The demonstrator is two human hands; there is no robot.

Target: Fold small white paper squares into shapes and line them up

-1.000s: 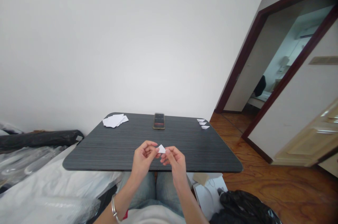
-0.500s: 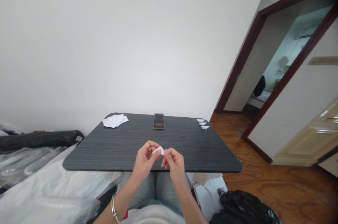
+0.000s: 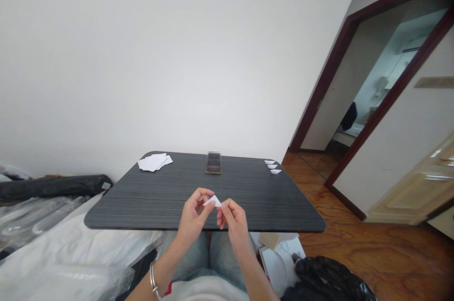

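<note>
A small white piece of folded paper, roughly triangular, is held above the near edge of the dark table. My left hand pinches it between thumb and fingers from the left. On the other side, the thumb and forefinger of my right hand are closed on its right corner. Parts of the paper are hidden behind my fingertips. Three small folded paper pieces lie in a column at the table's far right. At the far left sits a loose pile of white paper sheets.
A phone stands at the middle of the table's back edge, against the white wall. Plastic-wrapped goods and a black roll lie to the left. Right of my legs are a white box and a black plastic bag.
Both hands stay almost in place. The folded paper has tilted slightly, and its triangular shape shows more fully between my fingers.
</note>
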